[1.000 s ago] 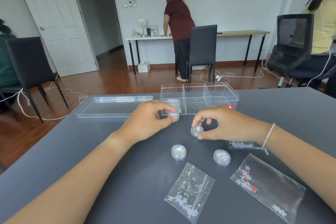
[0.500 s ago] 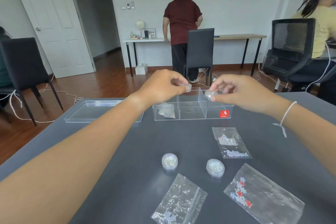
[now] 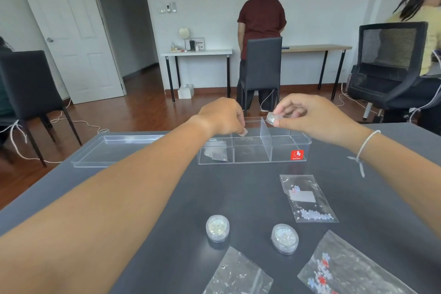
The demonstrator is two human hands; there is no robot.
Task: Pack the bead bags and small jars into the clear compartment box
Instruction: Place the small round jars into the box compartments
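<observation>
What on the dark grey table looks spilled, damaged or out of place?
Nothing stands out. The small clear round jars on the dark grey table stand upright, the clear plastic bead bags look closed, and no loose beads show.

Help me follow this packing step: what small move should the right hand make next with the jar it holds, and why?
Probably lower and release it. The right hand pinches a small jar above the clear compartment box, just right of a divider, over the right compartment, which looks empty. The left hand is already down at the middle compartment.
</observation>
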